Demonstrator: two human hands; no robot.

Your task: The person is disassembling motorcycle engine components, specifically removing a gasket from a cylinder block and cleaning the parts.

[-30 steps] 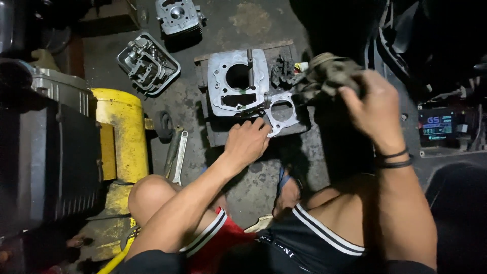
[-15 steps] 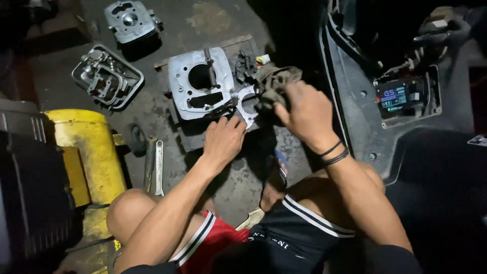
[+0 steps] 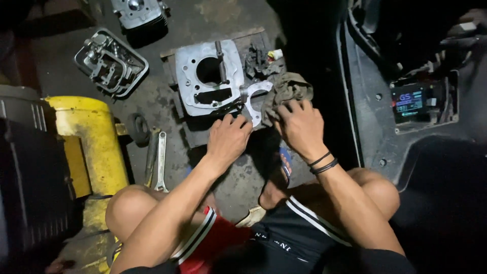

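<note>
Stained, oily concrete floor (image 3: 238,177) fills the scene, seen from above over a squatting person's knees. On a dark board lying on that floor, a flat pale metal gasket plate (image 3: 257,97) with a round hole is placed just right of a silver engine cylinder block (image 3: 208,81). The plate's lower edge is pinned down by the left hand (image 3: 227,139), whose fingers are curled with the tips pressed against it. A crumpled grey-brown rag (image 3: 287,90) is pushed against the plate's right side by the right hand (image 3: 300,127), the fingers being spread over the cloth; two dark bands are worn on that wrist. Small dark engine parts (image 3: 257,60) are heaped just behind the plate. Further left on the floor, a cylinder head cover (image 3: 110,63) is laid well apart from the block, and a spanner (image 3: 161,160) is seen beside a yellow machine housing (image 3: 83,137). At the right, a small lit screen (image 3: 409,101) is set in a dark vehicle body
</note>
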